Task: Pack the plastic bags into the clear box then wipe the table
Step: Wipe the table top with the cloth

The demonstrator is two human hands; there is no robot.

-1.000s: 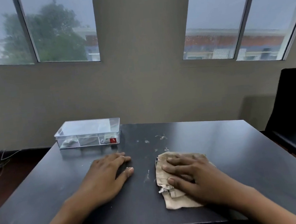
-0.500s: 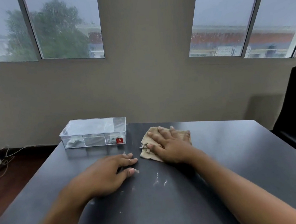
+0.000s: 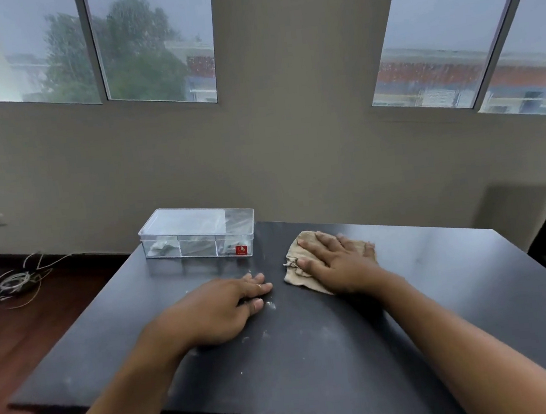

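One clear box (image 3: pixel 197 233), lidded, at the far left corner of the dark table (image 3: pixel 444 307); inside, clear plastic bags (image 3: pixel 164 247) across divided compartments, a red label at the front right corner. One beige cloth (image 3: pixel 299 264), right of the box, pressed flat under the right hand (image 3: pixel 338 264), fingers spread, palm down. Left hand (image 3: pixel 218 308) flat on the table, fingers loosely extended, gripping nothing. White specks beside the left fingertips. Since a second ago: cloth and right hand moved from the near edge toward the far edge; left hand unchanged.
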